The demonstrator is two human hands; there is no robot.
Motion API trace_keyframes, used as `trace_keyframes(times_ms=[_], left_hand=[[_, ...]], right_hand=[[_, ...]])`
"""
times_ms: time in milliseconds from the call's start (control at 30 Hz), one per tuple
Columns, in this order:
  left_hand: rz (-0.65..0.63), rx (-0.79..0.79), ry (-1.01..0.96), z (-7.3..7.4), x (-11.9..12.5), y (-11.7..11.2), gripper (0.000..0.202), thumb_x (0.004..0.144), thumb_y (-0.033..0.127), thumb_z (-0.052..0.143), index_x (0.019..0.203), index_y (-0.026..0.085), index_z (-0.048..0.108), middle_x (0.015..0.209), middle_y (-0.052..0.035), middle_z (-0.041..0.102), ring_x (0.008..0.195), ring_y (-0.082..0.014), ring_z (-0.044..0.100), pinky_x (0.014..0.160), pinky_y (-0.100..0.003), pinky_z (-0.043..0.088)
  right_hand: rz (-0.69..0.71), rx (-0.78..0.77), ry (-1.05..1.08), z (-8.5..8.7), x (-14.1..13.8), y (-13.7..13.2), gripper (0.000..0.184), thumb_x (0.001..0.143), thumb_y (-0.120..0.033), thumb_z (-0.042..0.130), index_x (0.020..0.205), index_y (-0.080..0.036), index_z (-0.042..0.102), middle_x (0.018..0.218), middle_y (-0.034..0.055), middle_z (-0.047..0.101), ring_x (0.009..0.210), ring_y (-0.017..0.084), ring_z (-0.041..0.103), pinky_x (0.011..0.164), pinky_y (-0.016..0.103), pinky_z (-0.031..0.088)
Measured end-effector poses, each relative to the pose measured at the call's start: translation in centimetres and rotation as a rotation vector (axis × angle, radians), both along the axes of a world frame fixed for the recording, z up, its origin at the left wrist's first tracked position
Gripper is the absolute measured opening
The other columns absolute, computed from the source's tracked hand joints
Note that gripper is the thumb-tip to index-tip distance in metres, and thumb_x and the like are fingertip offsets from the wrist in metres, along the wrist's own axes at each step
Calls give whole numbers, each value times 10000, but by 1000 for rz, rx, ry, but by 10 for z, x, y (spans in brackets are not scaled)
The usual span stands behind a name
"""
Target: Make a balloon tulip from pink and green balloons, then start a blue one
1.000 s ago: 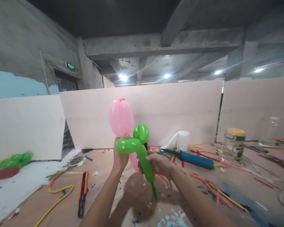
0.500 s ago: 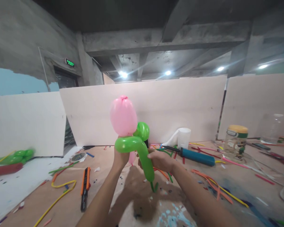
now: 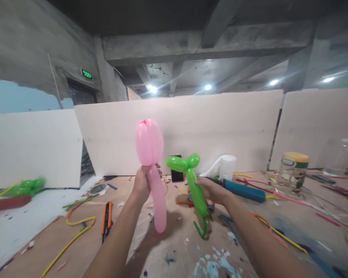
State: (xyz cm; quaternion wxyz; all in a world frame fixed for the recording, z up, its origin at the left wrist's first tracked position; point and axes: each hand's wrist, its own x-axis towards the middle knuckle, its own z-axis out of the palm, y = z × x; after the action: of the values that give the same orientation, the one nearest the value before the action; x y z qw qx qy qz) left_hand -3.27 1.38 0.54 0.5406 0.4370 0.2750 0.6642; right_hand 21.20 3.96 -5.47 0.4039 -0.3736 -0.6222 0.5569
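My left hand (image 3: 142,183) is closed round the narrow neck of a pink twisted balloon (image 3: 149,143). Its fat, ribbed bulb stands upright above the hand, and a long pink tail hangs below it. In my right hand (image 3: 211,190) is a green twisted balloon (image 3: 196,189), gripped by its long section. Two green bubbles branch out at its top, and a thin uninflated end curls down at the bottom. The pink and green balloons are apart, side by side above the table.
A blue balloon pump (image 3: 243,191), white paper roll (image 3: 227,166) and lidded jar (image 3: 292,173) stand or lie to the right. A dark phone (image 3: 177,170) leans at the white partition (image 3: 214,127). An orange utility knife (image 3: 106,220) and limp balloons lie left.
The green balloon has moved right, away from the pink one it was overlapping. The pink balloon's tail now shows in full, and my hands are further apart.
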Motion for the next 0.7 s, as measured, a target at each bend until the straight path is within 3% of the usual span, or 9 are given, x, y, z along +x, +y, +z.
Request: trace_keyframes(times_ms=[100,267,467,700], left_hand=[[-109,-40,-114,5,0,-4,176,665,316,560,683,142,560,593,17,534,482,-105,501,495,-245,440],[-214,16,-147,4,-1,-8,158,707,316,575,701,160,547,629,25,501,510,-101,487,512,-245,451],[-325,-31,-189,9,-2,-16,93,699,240,583,731,154,564,684,9,506,583,-115,500,622,-297,499],[-321,-55,-144,8,1,-17,94,713,240,574,687,150,561,648,11,488,543,-104,476,521,-244,458]], right_hand=[[-61,37,-175,-3,2,6,333,697,-393,634,950,-179,601,861,40,641,801,212,595,707,336,462],[-148,123,-375,-14,-1,15,220,639,-320,692,794,-169,651,811,48,649,795,227,578,718,334,440],[-194,211,-458,-21,-5,19,172,652,-304,664,765,-175,660,796,57,671,811,250,590,734,340,435],[-181,254,-450,-27,-3,23,123,629,-283,660,706,-188,645,696,41,654,722,233,583,682,328,430]])
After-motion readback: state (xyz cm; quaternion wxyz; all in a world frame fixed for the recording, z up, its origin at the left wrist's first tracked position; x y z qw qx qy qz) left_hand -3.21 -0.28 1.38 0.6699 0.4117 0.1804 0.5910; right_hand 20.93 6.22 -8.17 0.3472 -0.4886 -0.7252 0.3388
